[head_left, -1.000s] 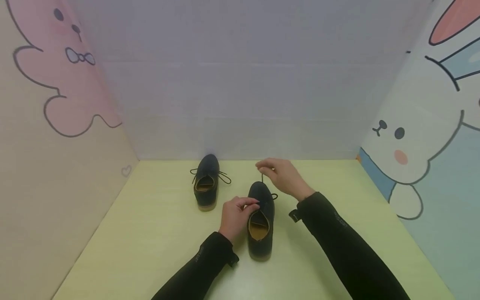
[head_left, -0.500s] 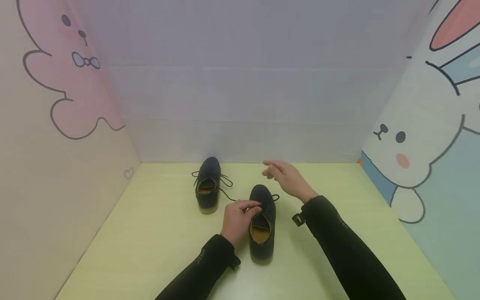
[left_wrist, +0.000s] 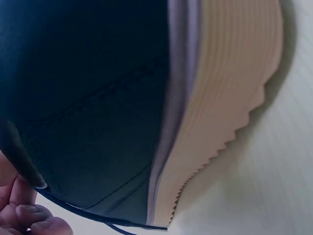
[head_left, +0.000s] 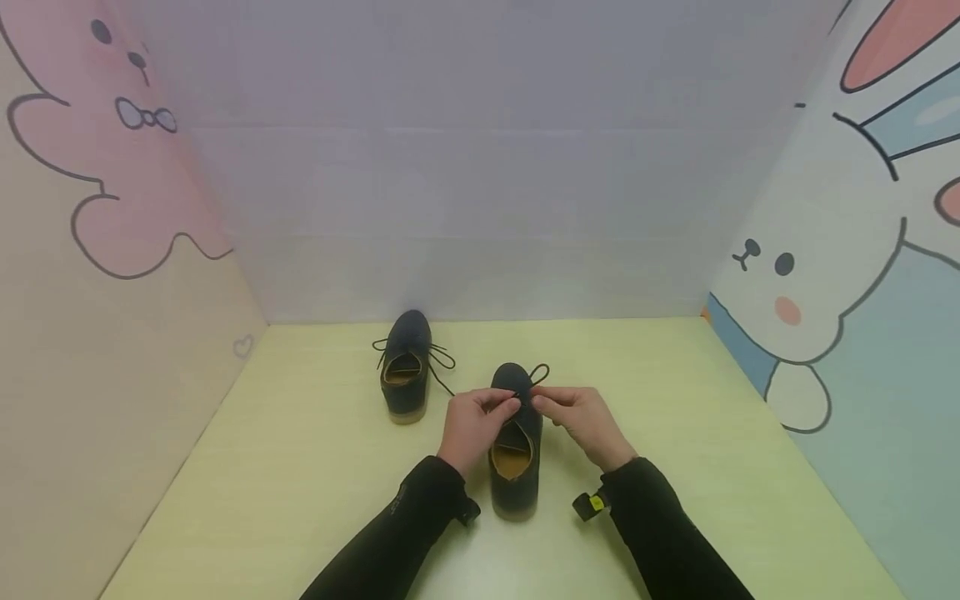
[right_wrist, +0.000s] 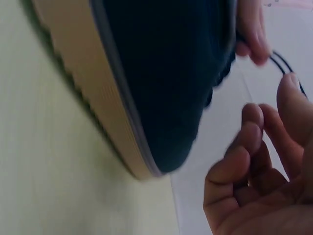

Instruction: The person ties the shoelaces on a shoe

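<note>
we see the near shoe [head_left: 534, 433] on the pale yellow table [head_left: 337, 483], toe pointing away from the person, with both hands at its throat. the left hand [head_left: 474, 429] pinches the lace [right_wrist: 279, 63] over the tongue; the right hand [head_left: 588, 423] seems to grip it just beside, between thumb and forefinger, below a standing loop [head_left: 548, 370].

to work this well, we would keep the left pinch low and firm against the tongue, hold the loop at its base so it keeps its shape, and draw evenly, without dragging the shoe.

we cannot make out the crossing of the strands, since fingertips cover it. from the right wrist we see two strands reach the thumb, but not where they end. the left wrist view cuts off most of its hand. nor can we tell which shoe owns the strand [head_left: 442, 382] between the far shoe [head_left: 409, 336] and the left hand.
</note>
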`<state>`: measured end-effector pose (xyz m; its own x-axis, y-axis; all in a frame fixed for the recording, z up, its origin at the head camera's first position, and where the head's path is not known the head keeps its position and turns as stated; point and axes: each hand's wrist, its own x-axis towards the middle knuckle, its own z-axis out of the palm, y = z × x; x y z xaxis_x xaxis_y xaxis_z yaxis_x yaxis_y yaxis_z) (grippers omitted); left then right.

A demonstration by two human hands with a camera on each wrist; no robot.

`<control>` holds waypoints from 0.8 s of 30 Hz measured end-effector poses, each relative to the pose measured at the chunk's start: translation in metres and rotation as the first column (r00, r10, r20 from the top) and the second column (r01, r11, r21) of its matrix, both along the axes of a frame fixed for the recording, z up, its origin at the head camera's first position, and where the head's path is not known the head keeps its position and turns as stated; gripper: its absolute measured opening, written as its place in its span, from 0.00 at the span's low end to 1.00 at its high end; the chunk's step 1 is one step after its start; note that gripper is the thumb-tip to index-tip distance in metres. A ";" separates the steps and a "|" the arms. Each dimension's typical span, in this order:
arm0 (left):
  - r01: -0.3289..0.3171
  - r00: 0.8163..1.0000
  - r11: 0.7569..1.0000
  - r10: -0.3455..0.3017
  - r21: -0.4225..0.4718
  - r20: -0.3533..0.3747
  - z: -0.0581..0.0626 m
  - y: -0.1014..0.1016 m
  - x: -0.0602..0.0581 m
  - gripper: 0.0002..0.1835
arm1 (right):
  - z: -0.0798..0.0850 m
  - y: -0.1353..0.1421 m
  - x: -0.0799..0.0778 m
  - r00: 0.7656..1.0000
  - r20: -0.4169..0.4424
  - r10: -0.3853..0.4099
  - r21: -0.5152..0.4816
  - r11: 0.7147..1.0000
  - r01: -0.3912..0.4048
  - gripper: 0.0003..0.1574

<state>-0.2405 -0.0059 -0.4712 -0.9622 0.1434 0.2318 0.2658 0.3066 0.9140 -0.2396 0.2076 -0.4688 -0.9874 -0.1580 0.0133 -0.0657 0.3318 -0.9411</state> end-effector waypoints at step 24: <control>-0.079 0.984 0.956 0.029 -0.284 -0.178 0.016 -0.036 -0.021 0.11 | -0.007 -0.023 0.005 0.991 -0.034 -0.132 -0.153 0.980 0.125 0.20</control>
<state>-0.2615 -0.0422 -0.4549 -0.9202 0.1775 0.3488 0.3852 0.5686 0.7269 -0.2345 0.1848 -0.4754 -0.9972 -0.0230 0.0713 -0.0744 0.1949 -0.9780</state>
